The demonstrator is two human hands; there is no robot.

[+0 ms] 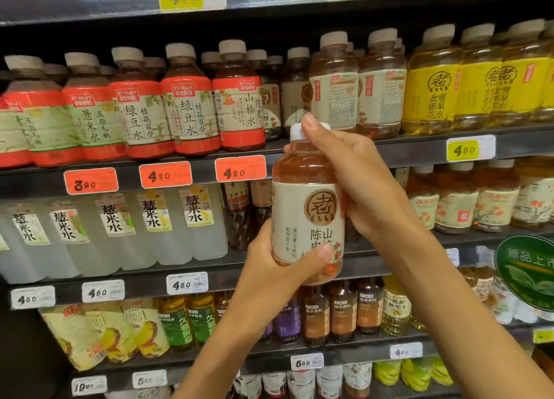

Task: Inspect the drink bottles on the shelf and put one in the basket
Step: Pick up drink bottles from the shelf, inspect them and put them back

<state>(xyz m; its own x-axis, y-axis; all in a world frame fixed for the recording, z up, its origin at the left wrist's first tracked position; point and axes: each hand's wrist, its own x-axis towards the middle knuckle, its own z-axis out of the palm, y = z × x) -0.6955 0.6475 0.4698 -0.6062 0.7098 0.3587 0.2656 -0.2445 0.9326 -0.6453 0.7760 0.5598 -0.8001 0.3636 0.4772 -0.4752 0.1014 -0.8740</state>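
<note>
I hold a drink bottle (305, 215) upright in front of the shelves; it has amber liquid, a white cap and a cream label with a brown round seal. My left hand (275, 263) grips its base, thumb across the lower label. My right hand (356, 176) wraps the neck and upper body from the right, one finger resting over the cap. The label faces me. No basket is in view.
Store shelves (419, 146) fill the view: red-labelled bottles (192, 110) upper left, yellow bottles (434, 92) upper right, clear white bottles (150, 227) middle left, darker small bottles (341, 311) below. Price tags line the shelf edges. A green round sign (524, 266) juts out at right.
</note>
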